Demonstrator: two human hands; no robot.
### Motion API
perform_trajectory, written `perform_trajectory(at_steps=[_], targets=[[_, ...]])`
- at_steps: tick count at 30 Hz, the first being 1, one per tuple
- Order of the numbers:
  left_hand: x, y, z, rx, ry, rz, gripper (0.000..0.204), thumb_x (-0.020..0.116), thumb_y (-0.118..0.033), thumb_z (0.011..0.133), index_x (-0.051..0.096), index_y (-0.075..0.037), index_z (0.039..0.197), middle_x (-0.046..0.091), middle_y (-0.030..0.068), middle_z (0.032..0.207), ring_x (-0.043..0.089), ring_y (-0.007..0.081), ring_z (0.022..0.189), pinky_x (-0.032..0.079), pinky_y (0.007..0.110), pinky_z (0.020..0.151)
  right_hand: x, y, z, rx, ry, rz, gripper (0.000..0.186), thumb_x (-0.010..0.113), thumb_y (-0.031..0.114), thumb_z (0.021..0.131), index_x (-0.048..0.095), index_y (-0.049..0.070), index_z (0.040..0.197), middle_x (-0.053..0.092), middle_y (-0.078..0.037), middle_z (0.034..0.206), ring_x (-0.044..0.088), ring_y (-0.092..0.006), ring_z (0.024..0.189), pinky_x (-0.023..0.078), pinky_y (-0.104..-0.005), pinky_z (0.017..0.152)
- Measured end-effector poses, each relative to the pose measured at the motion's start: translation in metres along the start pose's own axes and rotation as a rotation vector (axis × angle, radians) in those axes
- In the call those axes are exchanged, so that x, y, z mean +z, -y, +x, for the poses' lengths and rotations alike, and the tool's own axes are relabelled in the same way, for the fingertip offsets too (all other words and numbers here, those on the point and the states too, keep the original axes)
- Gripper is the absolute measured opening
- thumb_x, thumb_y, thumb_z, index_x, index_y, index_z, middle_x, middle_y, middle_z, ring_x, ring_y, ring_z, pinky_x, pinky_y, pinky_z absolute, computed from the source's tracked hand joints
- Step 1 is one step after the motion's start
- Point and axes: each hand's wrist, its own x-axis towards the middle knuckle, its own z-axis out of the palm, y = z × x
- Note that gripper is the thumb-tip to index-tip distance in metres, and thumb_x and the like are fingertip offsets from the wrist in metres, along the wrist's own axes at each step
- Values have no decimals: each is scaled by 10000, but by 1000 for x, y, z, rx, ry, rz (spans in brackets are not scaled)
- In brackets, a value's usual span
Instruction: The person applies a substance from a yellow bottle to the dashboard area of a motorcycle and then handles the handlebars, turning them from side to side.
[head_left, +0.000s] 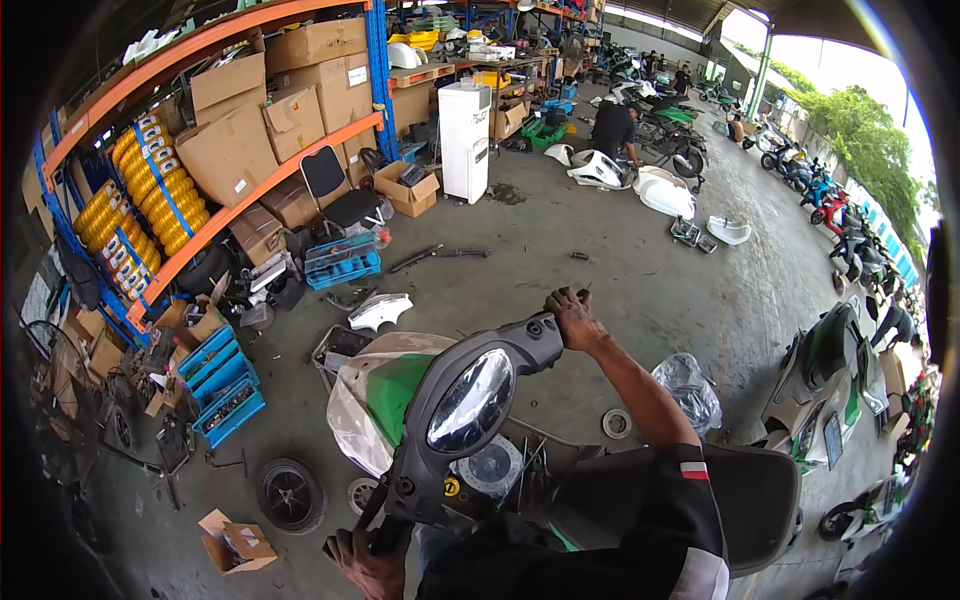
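Note:
A scooter handlebar [425, 425] in a dark grey cover, with an oval glossy display, slants across the middle. At its far right end my right hand [577, 318] is closed round the grip, arm stretched out. My left hand [370, 562] curls round the near left grip, by a dark lever [372, 505]. Beyond the handlebar is the scooter's white and green front panel [388, 395]. Below the handlebar, a round grey metal part [490, 468] and exposed cables show. The long black seat [690, 505] lies to the right, partly hidden by my arm and body.
Blue crates [220, 385], a loose wheel [291, 495] and an open carton [237, 542] lie left. A white body panel [381, 311] lies beyond the scooter. Clear plastic wrap [688, 390] and a metal ring [617, 424] are right. Another person [614, 132] crouches farther back.

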Motion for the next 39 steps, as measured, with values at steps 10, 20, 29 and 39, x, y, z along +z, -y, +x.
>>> perform_trajectory(at_steps=[10,20,29,39], targets=[[22,-4,9,-96,-288,-56,477,807,-374,571,549,-39,791,551,146,756,531,359,731,413,486,691,2,13,-1,104,-81,-196,432,590,179,801,484,50,1199,474,-152,1229,411,-327,1191,323,-606,897],[13,-12,8,-146,-276,-31,517,829,-363,593,556,-10,853,567,146,864,534,388,833,415,528,763,15,-1,-6,131,-30,-397,392,606,163,770,480,53,1125,487,-122,1167,437,-331,1100,320,-606,874],[15,-5,9,-249,-128,-133,519,828,-425,596,557,-42,818,545,107,729,536,367,697,433,509,654,4,8,1,-18,-52,-156,355,584,169,797,502,57,1125,508,-108,1143,422,-322,1138,293,-591,933],[-3,-13,20,-113,-308,30,548,829,-404,591,559,-21,877,582,173,925,545,401,828,423,500,749,14,7,-8,138,-2,-341,406,591,115,744,500,69,1137,505,-102,1140,436,-286,1118,312,-599,931]])
